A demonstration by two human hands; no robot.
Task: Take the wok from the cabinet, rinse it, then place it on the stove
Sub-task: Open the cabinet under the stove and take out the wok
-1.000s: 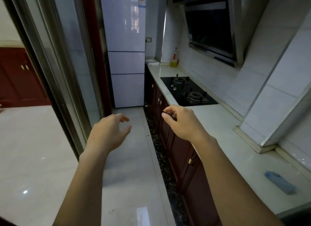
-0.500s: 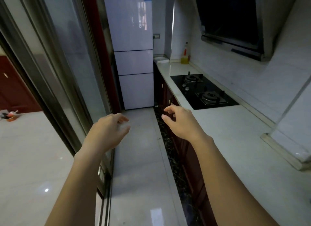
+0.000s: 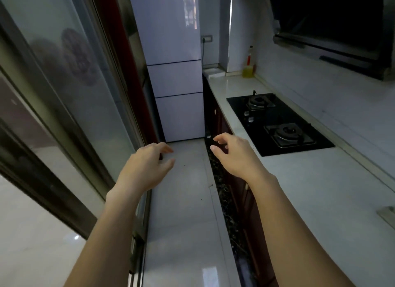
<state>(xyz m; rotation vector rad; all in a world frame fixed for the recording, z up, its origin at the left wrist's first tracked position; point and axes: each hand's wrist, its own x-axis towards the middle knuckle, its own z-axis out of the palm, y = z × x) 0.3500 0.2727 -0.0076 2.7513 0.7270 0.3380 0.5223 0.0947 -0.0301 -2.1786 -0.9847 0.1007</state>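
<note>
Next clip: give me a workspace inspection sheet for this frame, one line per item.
Surface: pale countertop with a black two-burner stove set into it.
Job's things: wok, nothing seen; stove burners bare; cabinet doors under the counter look shut.
Clutter: bottle of yellow liquid at the counter's far end.
Grips: left hand and right hand empty, fingers loosely curled, raised over the floor.
Cables: cord hanging from the wall socket.
Surroundings: white fridge ahead, range hood above the stove, glass sliding door on the left.
</note>
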